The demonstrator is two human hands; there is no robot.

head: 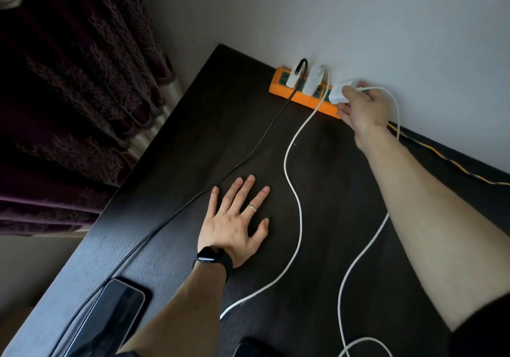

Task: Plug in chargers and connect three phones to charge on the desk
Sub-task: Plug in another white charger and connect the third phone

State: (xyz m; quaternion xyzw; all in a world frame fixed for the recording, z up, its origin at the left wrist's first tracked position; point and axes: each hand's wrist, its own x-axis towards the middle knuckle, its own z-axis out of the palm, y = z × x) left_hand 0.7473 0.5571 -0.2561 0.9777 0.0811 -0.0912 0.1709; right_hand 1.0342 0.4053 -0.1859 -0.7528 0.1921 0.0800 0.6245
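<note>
Dark wood worktop (193,141) stood in room corner, grey wall (358,11) behind, purple curtain (69,94) off left edge. Orange power strip (277,87) lay along far edge against wall, two white chargers (313,82) plugged in. Right hand (361,105) pinched third white charger (339,93) at strip's right end. Left hand (234,218) lay flat mid-worktop, fingers spread. Black cable (240,163) ran toward phone (116,307) at near left edge. White cables (300,218) trailed toward near edge.

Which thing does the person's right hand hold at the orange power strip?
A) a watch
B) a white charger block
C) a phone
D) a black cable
B: the right hand pinches the white charger block over the orange power strip.
</note>
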